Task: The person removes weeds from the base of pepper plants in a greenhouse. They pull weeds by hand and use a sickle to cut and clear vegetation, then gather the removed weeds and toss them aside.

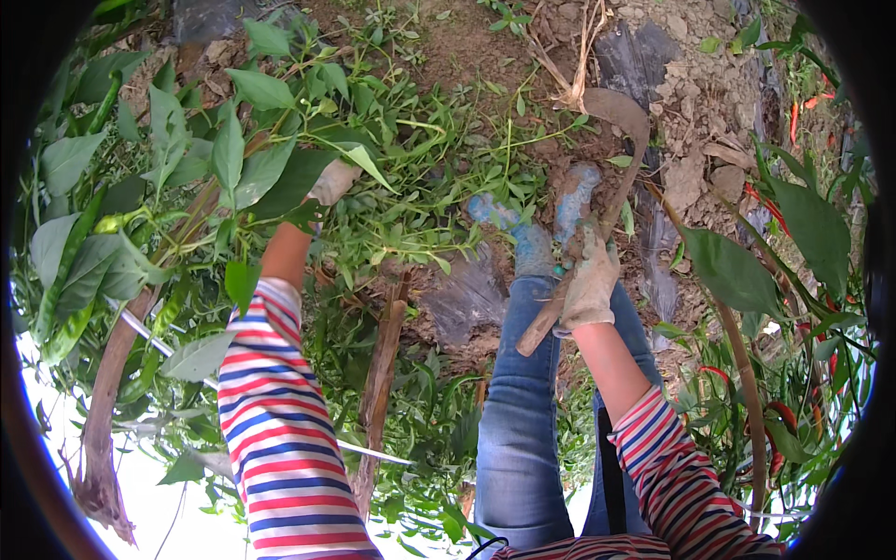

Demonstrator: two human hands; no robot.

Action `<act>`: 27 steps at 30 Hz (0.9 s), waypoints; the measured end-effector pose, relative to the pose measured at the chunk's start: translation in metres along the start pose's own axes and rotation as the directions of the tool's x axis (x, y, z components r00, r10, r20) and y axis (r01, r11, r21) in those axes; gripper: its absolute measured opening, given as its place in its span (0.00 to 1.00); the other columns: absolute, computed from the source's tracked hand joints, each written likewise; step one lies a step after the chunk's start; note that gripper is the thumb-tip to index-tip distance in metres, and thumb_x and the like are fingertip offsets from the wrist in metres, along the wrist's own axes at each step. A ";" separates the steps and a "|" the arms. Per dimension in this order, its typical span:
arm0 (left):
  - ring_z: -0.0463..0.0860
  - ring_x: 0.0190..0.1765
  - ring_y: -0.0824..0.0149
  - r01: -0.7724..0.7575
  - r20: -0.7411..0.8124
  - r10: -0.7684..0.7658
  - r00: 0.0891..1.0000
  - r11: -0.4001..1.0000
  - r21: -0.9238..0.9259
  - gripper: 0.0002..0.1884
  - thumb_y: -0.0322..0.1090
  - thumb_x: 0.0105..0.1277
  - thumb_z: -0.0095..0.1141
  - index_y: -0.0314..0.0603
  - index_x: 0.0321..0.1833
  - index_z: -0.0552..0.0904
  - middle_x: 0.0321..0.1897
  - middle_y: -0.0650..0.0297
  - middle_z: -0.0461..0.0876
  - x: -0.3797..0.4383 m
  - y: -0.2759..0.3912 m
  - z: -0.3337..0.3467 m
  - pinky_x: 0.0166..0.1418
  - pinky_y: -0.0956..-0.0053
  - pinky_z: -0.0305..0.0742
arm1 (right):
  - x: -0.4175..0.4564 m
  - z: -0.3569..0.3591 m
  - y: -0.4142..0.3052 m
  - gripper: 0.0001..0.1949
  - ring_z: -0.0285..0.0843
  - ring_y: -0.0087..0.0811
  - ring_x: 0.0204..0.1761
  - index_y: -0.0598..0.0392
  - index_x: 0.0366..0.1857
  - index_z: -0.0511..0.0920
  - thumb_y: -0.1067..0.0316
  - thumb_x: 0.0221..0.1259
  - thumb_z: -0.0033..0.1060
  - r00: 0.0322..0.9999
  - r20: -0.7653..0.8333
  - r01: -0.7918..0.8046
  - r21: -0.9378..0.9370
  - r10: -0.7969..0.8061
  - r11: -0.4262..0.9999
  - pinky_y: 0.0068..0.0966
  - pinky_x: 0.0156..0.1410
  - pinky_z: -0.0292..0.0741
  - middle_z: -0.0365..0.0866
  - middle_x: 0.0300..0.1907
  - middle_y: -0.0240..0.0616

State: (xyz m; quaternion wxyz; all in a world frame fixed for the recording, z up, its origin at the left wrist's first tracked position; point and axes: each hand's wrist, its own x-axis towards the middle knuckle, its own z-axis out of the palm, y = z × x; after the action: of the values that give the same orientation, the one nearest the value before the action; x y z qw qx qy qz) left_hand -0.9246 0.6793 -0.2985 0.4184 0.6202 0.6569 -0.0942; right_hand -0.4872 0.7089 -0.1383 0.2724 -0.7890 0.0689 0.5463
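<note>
My right hand (591, 276), in a soiled pale glove, is closed around the wooden handle of a sickle (633, 133). The sickle's curved, dirt-covered blade reaches up from the hand and hooks left beside a dry, pale plant stalk (577, 77). At the left, my left hand (334, 183), also in a pale glove, is partly hidden behind pepper leaves (287, 182) among low green weeds (420, 182). Its fingers cannot be made out. The weeds spread between the two hands, over brown soil.
My blue, muddy shoes (577, 192) stand just left of the blade. Torn black plastic mulch (465, 294) lies on the soil. Pepper plants with green pods (70, 266) rise at the left, others with red peppers (782, 416) at the right. A wooden stake (381, 378) stands between the sleeves.
</note>
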 end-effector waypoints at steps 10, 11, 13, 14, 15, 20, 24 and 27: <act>0.83 0.51 0.46 0.453 0.446 -0.471 0.761 0.878 0.155 0.18 0.31 0.55 0.61 0.37 0.50 0.83 0.46 0.42 0.84 -0.060 0.162 -0.106 0.63 0.62 0.76 | -0.014 0.020 -0.011 0.16 0.74 0.22 0.33 0.56 0.56 0.74 0.62 0.71 0.58 0.998 -0.057 -0.013 -0.136 0.005 0.991 0.24 0.36 0.69 0.77 0.38 0.28; 0.83 0.51 0.45 0.483 0.343 -0.511 0.788 0.859 0.171 0.18 0.32 0.56 0.61 0.37 0.51 0.82 0.45 0.42 0.84 -0.071 0.163 -0.097 0.63 0.61 0.76 | -0.014 0.020 -0.008 0.15 0.74 0.24 0.32 0.56 0.55 0.74 0.61 0.70 0.57 0.998 -0.056 -0.009 -0.137 0.001 0.991 0.25 0.36 0.70 0.77 0.36 0.30; 0.82 0.52 0.45 0.622 0.258 -0.607 0.752 0.783 0.028 0.20 0.32 0.57 0.61 0.37 0.54 0.80 0.46 0.42 0.84 -0.081 0.173 -0.104 0.61 0.62 0.77 | -0.007 0.014 0.003 0.15 0.75 0.25 0.32 0.57 0.53 0.75 0.62 0.69 0.58 0.999 -0.044 0.022 -0.055 -0.024 0.998 0.25 0.36 0.70 0.78 0.34 0.31; 0.81 0.59 0.50 0.615 0.300 -0.592 0.748 0.788 0.019 0.32 0.32 0.57 0.59 0.35 0.68 0.72 0.55 0.41 0.81 -0.083 0.178 -0.117 0.66 0.61 0.74 | -0.005 0.008 0.009 0.14 0.76 0.24 0.35 0.57 0.55 0.74 0.65 0.70 0.56 0.999 -0.030 0.015 0.003 -0.015 1.000 0.24 0.38 0.71 0.78 0.38 0.31; 0.83 0.54 0.48 0.518 0.189 -0.511 0.838 0.855 0.015 0.26 0.32 0.57 0.61 0.34 0.60 0.76 0.51 0.43 0.82 -0.108 0.158 -0.109 0.62 0.61 0.76 | -0.004 0.007 0.009 0.13 0.77 0.23 0.38 0.58 0.56 0.73 0.68 0.72 0.54 1.000 -0.008 0.014 0.061 -0.013 0.998 0.23 0.40 0.72 0.79 0.42 0.31; 0.83 0.55 0.51 0.145 0.048 -0.402 0.914 0.437 0.888 0.23 0.42 0.66 0.53 0.38 0.61 0.79 0.53 0.48 0.83 -0.171 0.052 -0.062 0.62 0.63 0.75 | -0.007 0.017 0.000 0.12 0.78 0.27 0.50 0.60 0.57 0.72 0.74 0.74 0.47 0.997 0.004 -0.079 0.131 0.079 0.988 0.25 0.51 0.75 0.79 0.52 0.40; 0.83 0.52 0.53 0.139 -0.057 0.259 0.964 -0.310 0.940 0.17 0.42 0.70 0.51 0.41 0.55 0.81 0.50 0.53 0.84 -0.134 0.081 -0.090 0.60 0.61 0.76 | -0.001 0.017 0.002 0.13 0.74 0.22 0.36 0.57 0.53 0.76 0.66 0.69 0.60 0.995 0.041 -0.096 0.310 0.087 0.946 0.24 0.39 0.70 0.76 0.36 0.27; 0.82 0.47 0.59 0.244 -0.069 0.396 0.916 -0.410 0.879 0.10 0.38 0.69 0.54 0.46 0.49 0.81 0.46 0.57 0.84 -0.086 0.079 -0.074 0.57 0.58 0.77 | -0.002 0.014 -0.003 0.12 0.74 0.21 0.36 0.56 0.52 0.77 0.64 0.70 0.59 0.988 0.055 -0.156 0.296 0.146 0.943 0.23 0.38 0.70 0.77 0.36 0.28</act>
State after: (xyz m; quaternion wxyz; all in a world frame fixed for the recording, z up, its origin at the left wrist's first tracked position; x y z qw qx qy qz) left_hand -0.8961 0.6800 -0.1632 -0.4245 0.7325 0.2886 -0.4471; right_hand -0.4987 0.7183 -0.1387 0.3471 -0.7222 0.2065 0.5615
